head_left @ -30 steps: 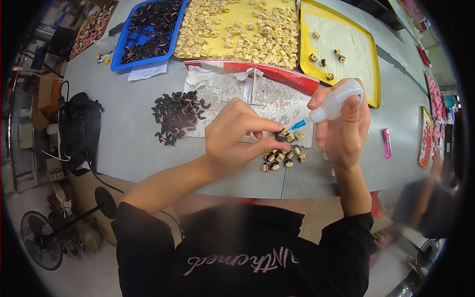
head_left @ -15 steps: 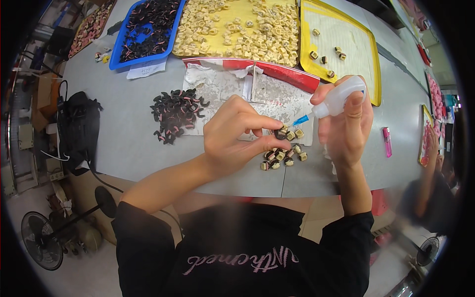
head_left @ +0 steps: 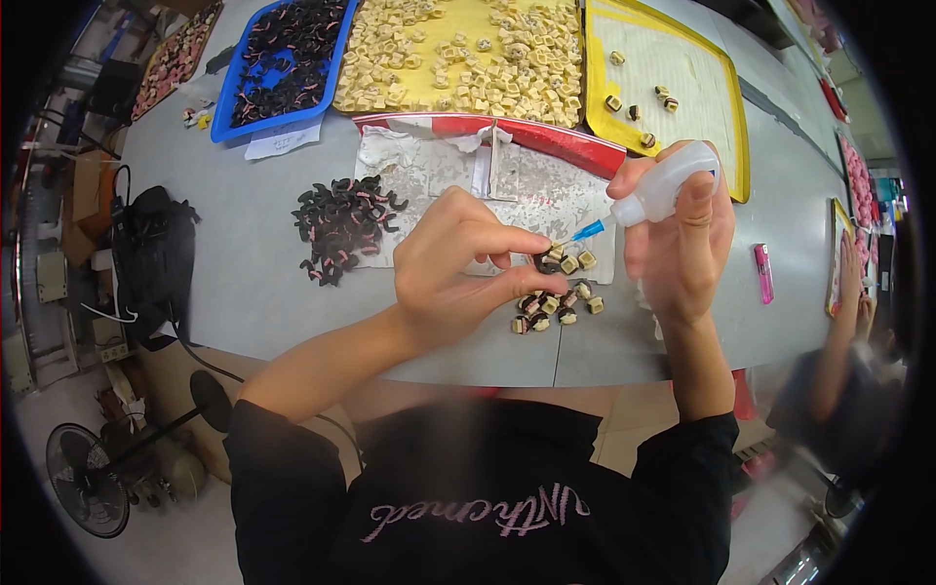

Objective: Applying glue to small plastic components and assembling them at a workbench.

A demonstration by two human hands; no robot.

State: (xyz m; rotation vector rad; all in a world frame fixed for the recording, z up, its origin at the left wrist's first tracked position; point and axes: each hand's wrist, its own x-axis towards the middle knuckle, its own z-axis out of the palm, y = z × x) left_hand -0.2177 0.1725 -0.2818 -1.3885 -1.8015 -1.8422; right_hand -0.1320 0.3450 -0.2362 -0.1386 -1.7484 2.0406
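Note:
Between thumb and forefinger, my left hand [head_left: 458,255] pinches a small black curved piece [head_left: 543,261], partly hidden by the fingertips. My right hand [head_left: 682,229] is wrapped round a white squeeze bottle [head_left: 668,183], tilted down to the left. Its blue needle tip [head_left: 589,230] points at the piece in my left hand; whether they touch I cannot tell. Just beyond the left fingertips sit a few cream cube pieces [head_left: 586,259]. Below them lies a cluster of joined black-and-cream pieces [head_left: 538,314]. A loose heap of black curved pieces with pink edges [head_left: 341,224] lies left of my left hand.
Across the back stand a blue tray [head_left: 220,115] of black pieces, a yellow tray [head_left: 429,93] of cream cubes, and another yellow tray [head_left: 733,146] with several joined pieces. Red-edged cardboard [head_left: 556,146] lies before them. A pink lighter [head_left: 762,274] is at right, near another person's hand [head_left: 851,278].
The whole view has shifted slightly. Both hands keep nearly the same pose, with the needle tip still by the piece in my left hand. The other person's arm at right has moved a little.

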